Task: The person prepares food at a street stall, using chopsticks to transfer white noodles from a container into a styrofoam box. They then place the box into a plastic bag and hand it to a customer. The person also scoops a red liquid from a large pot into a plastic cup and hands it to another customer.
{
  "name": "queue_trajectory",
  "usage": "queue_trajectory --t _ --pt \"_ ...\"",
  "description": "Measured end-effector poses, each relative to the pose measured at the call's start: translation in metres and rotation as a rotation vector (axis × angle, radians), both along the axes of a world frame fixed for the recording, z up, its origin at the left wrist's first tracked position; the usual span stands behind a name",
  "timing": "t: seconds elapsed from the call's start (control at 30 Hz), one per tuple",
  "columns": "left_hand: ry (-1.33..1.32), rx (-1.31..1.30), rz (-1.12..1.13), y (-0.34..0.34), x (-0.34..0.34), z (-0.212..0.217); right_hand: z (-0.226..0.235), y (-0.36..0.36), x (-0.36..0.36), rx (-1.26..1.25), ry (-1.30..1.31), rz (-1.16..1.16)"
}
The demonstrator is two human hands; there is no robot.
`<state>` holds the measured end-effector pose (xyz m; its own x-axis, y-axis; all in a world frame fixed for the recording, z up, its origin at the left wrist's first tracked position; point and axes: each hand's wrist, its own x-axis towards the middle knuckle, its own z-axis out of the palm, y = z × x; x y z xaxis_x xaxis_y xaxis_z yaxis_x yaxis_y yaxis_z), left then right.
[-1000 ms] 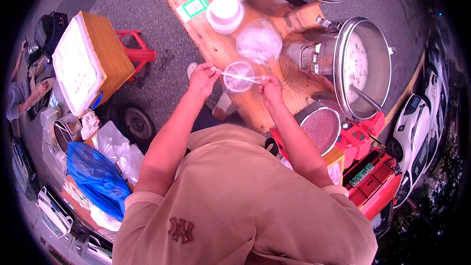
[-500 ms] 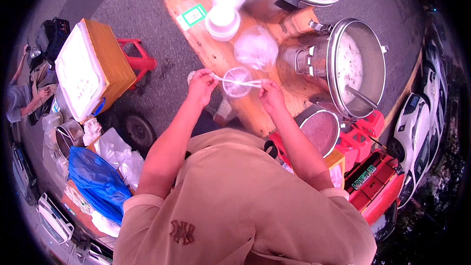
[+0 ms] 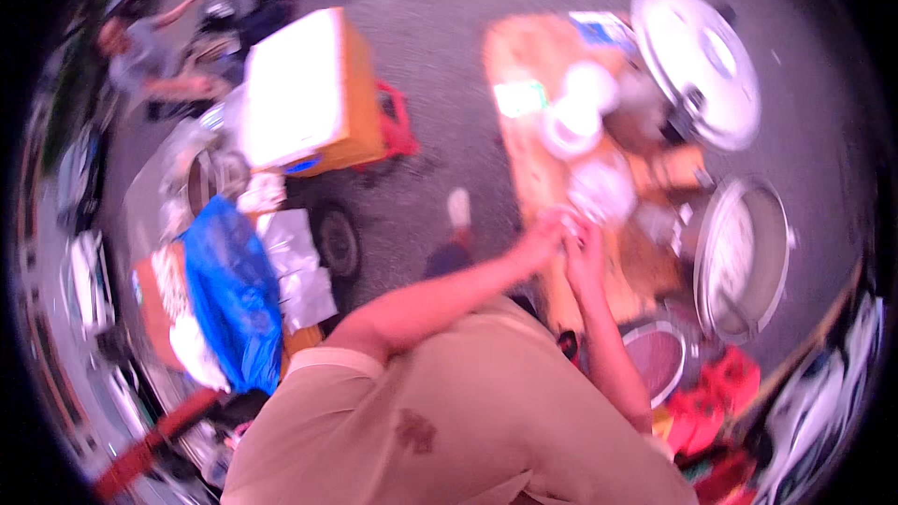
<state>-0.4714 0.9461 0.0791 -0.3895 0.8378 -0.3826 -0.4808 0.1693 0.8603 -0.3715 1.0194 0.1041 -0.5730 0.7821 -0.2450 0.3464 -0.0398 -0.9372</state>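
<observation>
The picture is blurred by head motion. My left hand [image 3: 541, 243] and my right hand [image 3: 586, 251] meet over the near edge of a wooden table [image 3: 520, 154]. Their fingers are closed together on a small pale, clear plastic cup [image 3: 564, 219], which is mostly hidden between them. Just beyond the hands lies a crumpled clear plastic bag [image 3: 603, 189]. Farther back stands a stack of white bowls [image 3: 572, 117].
A large metal pot [image 3: 744, 257] stands to the right, with a big round silver lid [image 3: 697, 61] behind it. A smaller pot [image 3: 655, 360] and a red crate [image 3: 711, 407] sit near my right elbow. To the left are an orange cooler box [image 3: 309, 93], a blue bag [image 3: 229, 290] and a seated person [image 3: 140, 56].
My view has swung left, so the table and pots now sit farther right. My two hands have drawn closer together, fingers nearly touching around the cup.
</observation>
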Motion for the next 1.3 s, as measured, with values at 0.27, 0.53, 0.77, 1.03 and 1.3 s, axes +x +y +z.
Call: queue_trajectory --t 0.27,0.53,0.77,1.03,1.3 --pt "-0.177 0.061 0.125 -0.055 -0.09 0.021 0.065 -0.027 -0.092 0.447 -0.176 0.431" --pt "0.077 0.096 0.385 -0.178 -0.267 0.04 0.084 -0.093 -0.293 -0.134 -0.22 0.985" --pt "0.181 0.074 0.704 -0.377 -0.436 0.082 0.127 -0.234 -0.545 -0.187 -0.153 1.052" --pt "0.047 -0.091 0.945 -0.534 -0.451 0.086 0.084 -0.39 -0.83 -0.107 -0.053 1.05" --pt "-0.176 -0.181 1.251 -0.569 -0.403 0.071 -0.032 -0.498 -1.035 0.058 -0.094 1.016"
